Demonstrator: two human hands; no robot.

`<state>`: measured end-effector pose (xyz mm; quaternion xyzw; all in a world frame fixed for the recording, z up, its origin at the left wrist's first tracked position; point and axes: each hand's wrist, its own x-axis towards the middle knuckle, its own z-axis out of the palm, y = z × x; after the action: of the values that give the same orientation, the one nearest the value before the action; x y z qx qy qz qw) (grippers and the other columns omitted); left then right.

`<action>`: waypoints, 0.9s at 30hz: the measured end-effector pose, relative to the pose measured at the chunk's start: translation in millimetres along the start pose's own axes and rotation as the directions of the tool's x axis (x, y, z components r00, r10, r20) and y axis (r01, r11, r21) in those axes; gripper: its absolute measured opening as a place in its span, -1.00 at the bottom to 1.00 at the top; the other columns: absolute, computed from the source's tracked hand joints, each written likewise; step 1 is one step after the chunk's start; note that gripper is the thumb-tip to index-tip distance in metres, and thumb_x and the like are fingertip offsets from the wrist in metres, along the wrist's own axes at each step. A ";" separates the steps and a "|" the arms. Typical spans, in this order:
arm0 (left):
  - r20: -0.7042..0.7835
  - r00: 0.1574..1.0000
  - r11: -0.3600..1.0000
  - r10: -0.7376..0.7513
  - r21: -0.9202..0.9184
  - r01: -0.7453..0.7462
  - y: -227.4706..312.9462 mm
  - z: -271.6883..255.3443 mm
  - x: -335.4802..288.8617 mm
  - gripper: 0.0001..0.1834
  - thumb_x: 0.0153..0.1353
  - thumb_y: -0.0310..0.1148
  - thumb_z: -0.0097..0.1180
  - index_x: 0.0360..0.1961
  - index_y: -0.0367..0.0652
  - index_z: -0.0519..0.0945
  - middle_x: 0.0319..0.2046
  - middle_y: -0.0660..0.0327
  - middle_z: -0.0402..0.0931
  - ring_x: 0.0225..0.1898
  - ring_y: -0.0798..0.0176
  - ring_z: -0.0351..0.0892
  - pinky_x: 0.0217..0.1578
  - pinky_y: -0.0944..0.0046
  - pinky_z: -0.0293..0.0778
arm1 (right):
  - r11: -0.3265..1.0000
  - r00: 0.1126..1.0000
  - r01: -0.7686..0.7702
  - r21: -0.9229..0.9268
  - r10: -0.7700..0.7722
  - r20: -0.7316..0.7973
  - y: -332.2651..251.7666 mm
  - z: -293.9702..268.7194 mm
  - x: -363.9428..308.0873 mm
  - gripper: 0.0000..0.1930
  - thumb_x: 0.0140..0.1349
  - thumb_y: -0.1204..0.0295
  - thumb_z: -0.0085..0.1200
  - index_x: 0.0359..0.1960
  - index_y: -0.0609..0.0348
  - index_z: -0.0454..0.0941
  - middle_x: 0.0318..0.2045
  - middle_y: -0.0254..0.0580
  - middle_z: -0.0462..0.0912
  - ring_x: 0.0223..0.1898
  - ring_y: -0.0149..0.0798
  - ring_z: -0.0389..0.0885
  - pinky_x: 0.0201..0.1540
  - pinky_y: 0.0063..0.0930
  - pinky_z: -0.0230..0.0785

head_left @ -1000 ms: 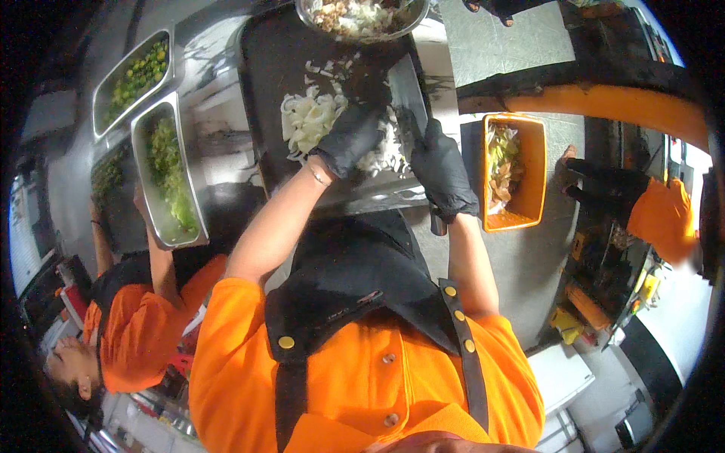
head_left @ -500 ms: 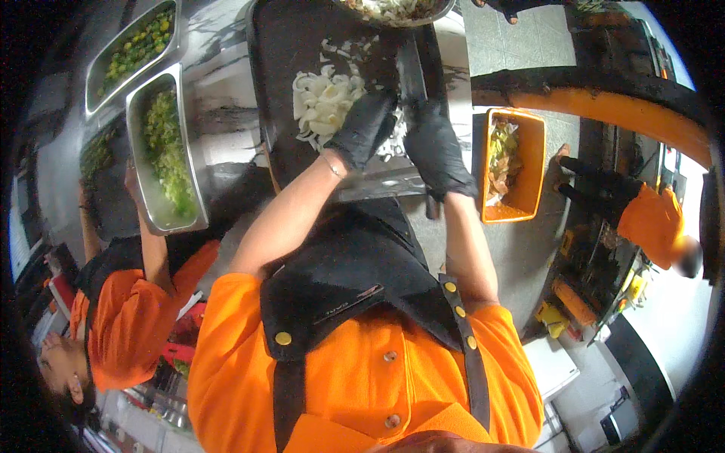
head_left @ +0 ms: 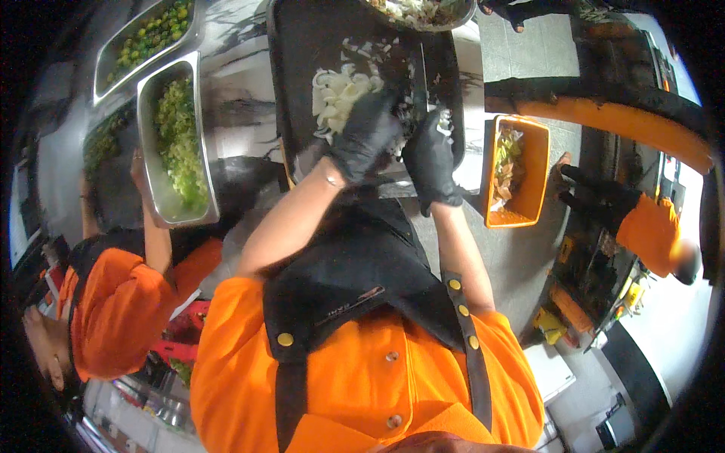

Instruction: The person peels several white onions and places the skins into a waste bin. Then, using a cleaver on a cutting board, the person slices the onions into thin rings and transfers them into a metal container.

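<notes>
My left hand (head_left: 366, 136), in a black glove, rests on the dark tray-like board (head_left: 298, 53) just right of a heap of cut onion (head_left: 338, 97). Its fingers curl downward, and what lies under them is hidden. My right hand (head_left: 430, 158), also gloved in black, is closed round a knife (head_left: 424, 72) whose blade shows nearly edge-on, pointing away from me. White onion bits cling near the right hand's fingers. Smaller chopped pieces lie scattered at the far part of the board.
A metal bowl (head_left: 423, 23) of chopped onion stands beyond the board. To the right sits an orange bin (head_left: 521, 215) with peelings. On the left are a steel pan (head_left: 200, 151) of chopped greens and another pan (head_left: 102, 68) of green and yellow pieces. A co-worker (head_left: 124, 302) works there.
My right hand has turned, so the knife blade now shows edge-on instead of its flat side. My left hand has stayed beside the onion heap. The view has shifted slightly.
</notes>
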<state>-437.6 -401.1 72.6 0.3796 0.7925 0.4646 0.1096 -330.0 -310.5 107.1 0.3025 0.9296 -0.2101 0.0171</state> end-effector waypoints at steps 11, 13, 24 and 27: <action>-0.043 0.994 0.912 0.098 0.403 -0.073 -79.7 -49.4 -17.6 -0.50 0.15 -0.18 0.13 0.13 -0.01 0.49 0.17 0.05 0.39 0.20 -0.08 0.31 0.23 -0.01 0.14 | 0.985 0.978 -0.054 0.162 0.020 0.206 -54.6 -31.6 -5.0 -0.79 0.16 0.54 -0.17 -0.17 0.38 0.34 -0.45 0.41 0.55 -0.34 0.34 0.57 -0.30 0.18 0.38; -0.124 0.984 0.917 0.125 0.393 -0.067 -71.6 -41.8 -22.3 -0.57 0.14 -0.20 0.14 0.07 -0.01 0.53 0.11 0.08 0.44 0.16 -0.02 0.36 0.20 -0.02 0.17 | 0.978 0.954 0.181 0.102 -0.200 0.225 -59.1 -34.9 11.7 -0.79 0.14 0.54 -0.16 -0.21 0.40 0.38 -0.43 0.41 0.55 -0.31 0.31 0.58 -0.26 0.14 0.39; -0.372 0.924 0.909 0.087 0.409 0.079 -52.4 -12.5 -21.9 -0.79 0.09 -0.31 0.16 -0.21 0.00 0.62 -0.15 0.21 0.60 -0.04 0.10 0.51 0.05 0.07 0.28 | 0.976 0.970 0.219 0.001 -0.217 0.105 -61.2 -10.0 -0.4 -0.67 0.06 0.55 -0.09 -0.12 0.49 0.31 -0.55 0.31 0.55 -0.46 0.25 0.59 -0.41 0.06 0.42; -0.249 0.956 0.882 0.154 0.470 -0.020 -66.5 -10.5 -18.6 -0.82 0.09 -0.33 0.14 -0.25 -0.02 0.63 -0.17 0.20 0.61 -0.06 0.11 0.52 0.03 0.08 0.29 | 0.962 0.964 0.266 0.058 -0.266 -0.009 -43.3 32.4 16.3 -0.66 0.11 0.51 -0.09 -0.09 0.49 0.31 -0.60 0.21 0.51 -0.54 0.20 0.53 -0.50 -0.07 0.37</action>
<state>-463.6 -439.7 20.4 0.3609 0.8696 0.3156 -0.1181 -371.0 -346.0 91.5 0.1753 0.9552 -0.2377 -0.0209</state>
